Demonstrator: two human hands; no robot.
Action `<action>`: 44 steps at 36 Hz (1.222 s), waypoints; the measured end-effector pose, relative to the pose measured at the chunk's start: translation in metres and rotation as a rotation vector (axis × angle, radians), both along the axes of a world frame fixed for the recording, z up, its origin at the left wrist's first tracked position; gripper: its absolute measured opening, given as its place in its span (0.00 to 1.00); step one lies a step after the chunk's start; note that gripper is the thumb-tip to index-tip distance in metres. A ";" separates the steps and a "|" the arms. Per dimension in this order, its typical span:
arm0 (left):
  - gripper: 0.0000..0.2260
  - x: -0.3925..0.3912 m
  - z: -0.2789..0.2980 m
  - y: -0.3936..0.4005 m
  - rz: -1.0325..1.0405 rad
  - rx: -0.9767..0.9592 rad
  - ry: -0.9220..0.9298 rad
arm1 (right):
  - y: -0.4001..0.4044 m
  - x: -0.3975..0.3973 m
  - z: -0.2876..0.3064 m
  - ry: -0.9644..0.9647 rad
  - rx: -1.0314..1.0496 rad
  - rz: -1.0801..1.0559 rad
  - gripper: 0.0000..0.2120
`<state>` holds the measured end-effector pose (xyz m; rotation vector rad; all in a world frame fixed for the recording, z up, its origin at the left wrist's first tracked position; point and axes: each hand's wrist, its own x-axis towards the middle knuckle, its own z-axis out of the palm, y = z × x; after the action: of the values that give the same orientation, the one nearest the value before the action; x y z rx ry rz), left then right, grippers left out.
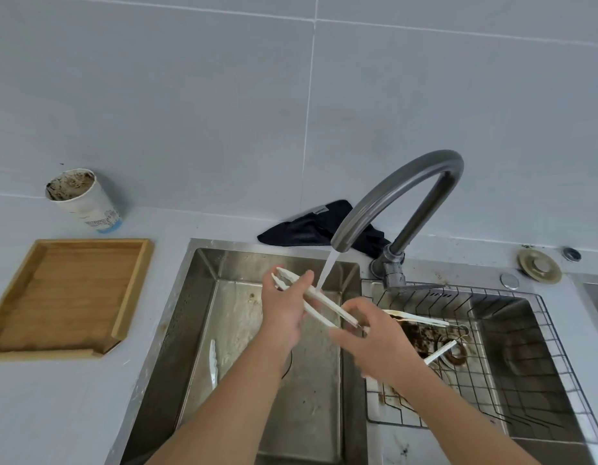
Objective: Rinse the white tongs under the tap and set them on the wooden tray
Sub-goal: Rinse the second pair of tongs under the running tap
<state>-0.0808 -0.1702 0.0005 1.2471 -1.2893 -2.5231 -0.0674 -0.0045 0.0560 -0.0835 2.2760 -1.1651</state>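
Tongs point(319, 298) in both hands' grip, mid-section under tap point(391, 193) stream.

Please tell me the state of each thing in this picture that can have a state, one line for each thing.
tap: running, water falls onto the tongs
white tongs: held over the left basin, under the stream
left hand: grips the tongs near the tips
right hand: pinches the hinge end of the tongs
wooden tray: on the counter, nothing in it
paper cup: upright, dirty inside
wire basket: sits in the right basin, holds dirty utensils
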 end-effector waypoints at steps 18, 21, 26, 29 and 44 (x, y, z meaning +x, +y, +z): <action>0.51 0.002 -0.008 -0.005 -0.175 -0.058 0.037 | -0.039 -0.042 -0.004 -0.579 -0.168 -0.142 0.13; 0.51 0.008 -0.013 -0.002 -0.095 0.023 0.053 | -0.042 -0.043 -0.005 -0.476 -0.128 -0.087 0.12; 0.26 0.003 -0.014 -0.007 0.042 0.022 -0.015 | -0.041 -0.031 -0.008 -0.287 -0.039 -0.012 0.10; 0.10 -0.001 -0.012 -0.010 0.090 0.009 -0.065 | -0.035 -0.025 -0.008 -0.180 0.021 0.016 0.10; 0.13 0.012 -0.008 -0.013 -0.061 0.130 0.032 | -0.015 -0.013 -0.010 0.313 0.375 0.275 0.11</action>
<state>-0.0692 -0.1835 -0.0070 1.2029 -1.1923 -2.6968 -0.0804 -0.0193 0.0463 -0.4439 2.6133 -0.6049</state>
